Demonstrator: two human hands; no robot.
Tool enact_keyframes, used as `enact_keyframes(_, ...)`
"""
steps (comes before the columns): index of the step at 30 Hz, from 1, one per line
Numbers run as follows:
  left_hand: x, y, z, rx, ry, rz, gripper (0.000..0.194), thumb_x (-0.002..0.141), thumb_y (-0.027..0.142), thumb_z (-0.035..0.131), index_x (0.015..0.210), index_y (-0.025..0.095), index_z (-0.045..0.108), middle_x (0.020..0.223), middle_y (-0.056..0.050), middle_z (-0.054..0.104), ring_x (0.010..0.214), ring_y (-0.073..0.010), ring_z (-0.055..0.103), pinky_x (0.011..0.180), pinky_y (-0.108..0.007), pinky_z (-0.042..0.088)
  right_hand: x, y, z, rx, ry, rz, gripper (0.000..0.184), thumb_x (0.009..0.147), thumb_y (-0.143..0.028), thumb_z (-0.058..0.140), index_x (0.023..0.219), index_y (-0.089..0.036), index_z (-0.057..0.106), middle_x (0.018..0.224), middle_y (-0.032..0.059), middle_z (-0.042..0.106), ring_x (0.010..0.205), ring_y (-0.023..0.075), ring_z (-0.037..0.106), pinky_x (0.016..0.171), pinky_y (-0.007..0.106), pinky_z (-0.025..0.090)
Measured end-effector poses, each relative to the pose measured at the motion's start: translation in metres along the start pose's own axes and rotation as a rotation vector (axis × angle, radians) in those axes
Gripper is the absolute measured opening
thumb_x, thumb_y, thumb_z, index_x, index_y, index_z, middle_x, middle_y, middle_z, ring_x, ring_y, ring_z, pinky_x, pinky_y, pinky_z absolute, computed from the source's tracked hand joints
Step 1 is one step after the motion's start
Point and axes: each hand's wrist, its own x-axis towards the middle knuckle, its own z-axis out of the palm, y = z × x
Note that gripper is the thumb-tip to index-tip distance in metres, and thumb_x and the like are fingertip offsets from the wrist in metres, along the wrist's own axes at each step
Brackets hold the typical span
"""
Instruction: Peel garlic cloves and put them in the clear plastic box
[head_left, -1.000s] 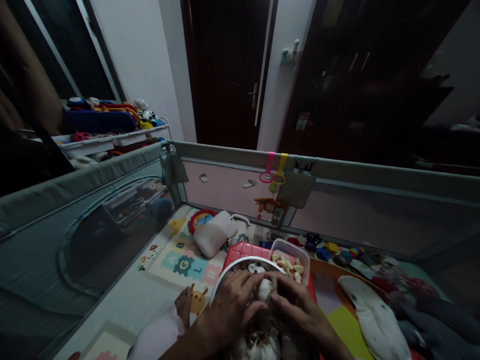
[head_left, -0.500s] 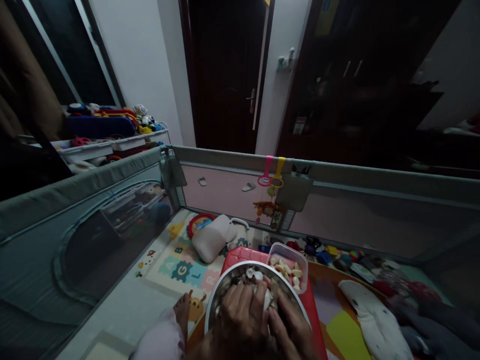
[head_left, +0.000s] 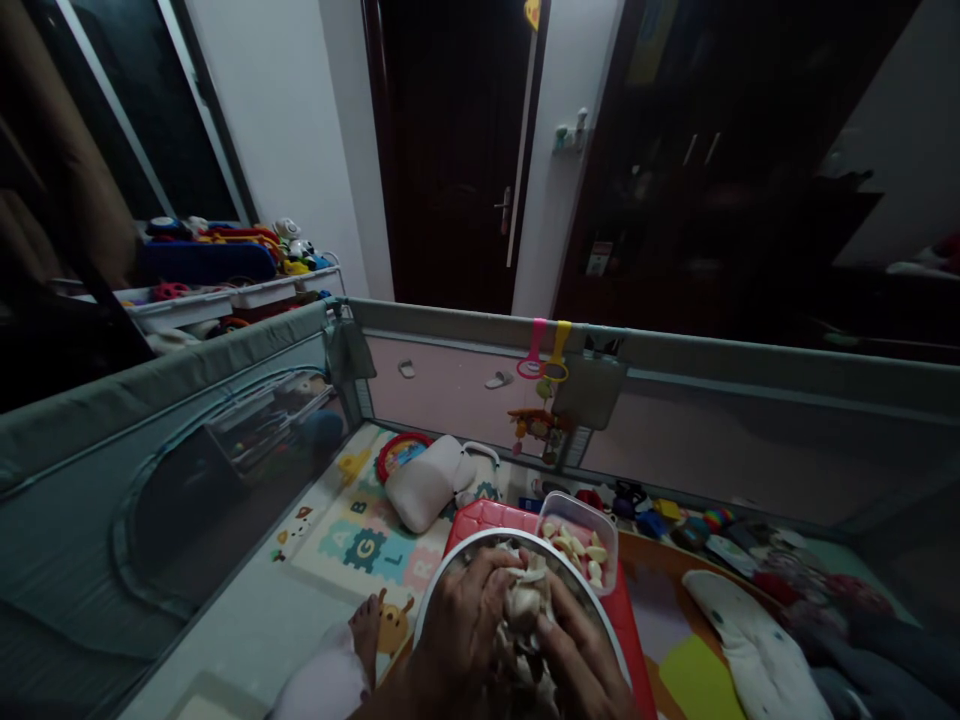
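Over a round metal bowl [head_left: 448, 560], my left hand [head_left: 466, 612] and my right hand [head_left: 579, 640] are both closed around a garlic bulb [head_left: 523, 602]. The bulb's pale, papery skin is loose at the top, and the fingers of both hands press on its sides. Below the hands, dry garlic skins [head_left: 517, 668] lie in the bowl, partly hidden by the fingers. Just beyond the bowl's right rim stands a clear plastic container [head_left: 611, 530] with several peeled garlic cloves [head_left: 574, 545] in it. Bowl and container rest on a red stool [head_left: 480, 517].
A white cushion-like object [head_left: 426, 485] and a red round toy [head_left: 390, 455] lie on the letter play mat [head_left: 337, 545]. A bare foot [head_left: 366, 630] is at lower left. Toys [head_left: 667, 510] line the mesh playpen fence [head_left: 465, 310]. A white cloth [head_left: 757, 645] lies at right.
My hands have risen out of the bowl's contents and come together around a garlic bulb, which now shows between the fingers. The view has shifted slightly.
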Motion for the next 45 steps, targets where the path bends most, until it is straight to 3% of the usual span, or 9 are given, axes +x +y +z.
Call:
enact_keyframes(4,0.005,-0.005,0.002,-0.314,-0.096,-0.317,0.033,0.090,0.046,0.039,0.095,0.019,0.056,0.075,-0.003,0.063,0.067,-0.0159,0.057,0.061,-0.023,0.044,0.017,-0.004,-0.017,0.151,-0.057,0.187,0.041,0.087,-0.039,0.047,0.123,-0.022,0.056,0.128,0.0060,0.058,0.118,0.0237,0.053,0.095,0.032,0.047)
enact_keyframes(8,0.009,-0.014,0.002,-0.591,-0.219,-0.575,0.057,0.074,0.072,0.042,0.088,0.017,0.051,0.054,0.005,0.047,0.043,-0.0093,0.040,0.041,-0.019,0.032,0.029,-0.001,-0.029,0.073,-0.155,0.156,0.036,0.082,-0.037,0.050,0.112,-0.022,0.063,0.115,0.0082,0.066,0.109,0.0264,0.060,0.089,0.036,0.051)
enact_keyframes(12,0.011,-0.011,-0.002,-0.564,-0.211,-0.659,0.057,0.073,0.073,0.042,0.085,0.019,0.053,0.052,0.005,0.047,0.041,-0.0099,0.041,0.040,-0.019,0.032,0.029,0.009,-0.030,-0.078,-0.157,0.082,0.034,0.084,-0.033,0.046,0.108,-0.019,0.065,0.111,0.0105,0.068,0.105,0.0266,0.062,0.089,0.038,0.051)
enact_keyframes(17,0.011,-0.004,-0.006,-0.457,-0.243,-0.645,0.059,0.074,0.075,0.037,0.084,0.019,0.053,0.054,0.004,0.048,0.042,-0.0112,0.042,0.041,-0.021,0.035,0.024,0.014,-0.024,-0.254,-0.209,-0.113,0.030,0.088,-0.028,0.043,0.108,-0.020,0.064,0.104,0.0100,0.071,0.097,0.0230,0.066,0.082,0.034,0.054)
enact_keyframes(22,0.011,-0.006,-0.003,-0.359,-0.315,-0.600,0.055,0.079,0.070,0.031,0.081,0.019,0.051,0.055,0.003,0.047,0.041,-0.0107,0.041,0.041,-0.021,0.033,0.025,0.016,-0.020,-0.363,-0.112,-0.322,0.032,0.084,-0.030,0.055,0.114,-0.020,0.060,0.112,0.0099,0.067,0.103,0.0230,0.063,0.085,0.032,0.053)
enact_keyframes(25,0.009,-0.011,0.002,-0.352,-0.359,-0.524,0.049,0.084,0.064,0.030,0.082,0.019,0.050,0.052,0.004,0.046,0.040,-0.0111,0.041,0.040,-0.021,0.031,0.023,0.013,-0.015,-0.384,-0.100,-0.407,0.024,0.084,-0.028,0.056,0.106,-0.022,0.062,0.098,0.0073,0.071,0.090,0.0221,0.066,0.076,0.031,0.054)
enact_keyframes(30,0.007,-0.017,0.005,-0.353,-0.303,-0.390,0.036,0.088,0.052,0.036,0.089,0.018,0.049,0.050,0.006,0.045,0.042,-0.0117,0.041,0.043,-0.021,0.030,0.021,0.002,-0.011,-0.420,-0.142,-0.346,0.024,0.092,-0.023,0.041,0.080,-0.022,0.063,0.078,0.0037,0.069,0.073,0.0197,0.063,0.069,0.032,0.048)
enact_keyframes(38,0.012,-0.017,0.000,-0.213,-0.235,-0.172,0.011,0.077,0.019,0.053,0.079,0.015,0.064,0.077,-0.005,0.066,0.074,-0.0182,0.059,0.068,-0.024,0.042,0.027,-0.003,-0.016,-0.298,-0.135,-0.275,0.029,0.090,-0.033,0.043,0.075,-0.023,0.065,0.074,0.0034,0.070,0.071,0.0192,0.065,0.067,0.029,0.050)
enact_keyframes(45,0.017,-0.022,0.000,-0.247,-0.155,-0.306,0.022,0.084,0.023,0.045,0.069,0.015,0.058,0.055,0.000,0.054,0.052,-0.0146,0.051,0.052,-0.023,0.039,0.034,-0.004,-0.017,-0.253,-0.157,-0.117,0.033,0.087,-0.041,0.046,0.070,-0.021,0.066,0.072,0.0049,0.070,0.070,0.0202,0.064,0.068,0.030,0.050)
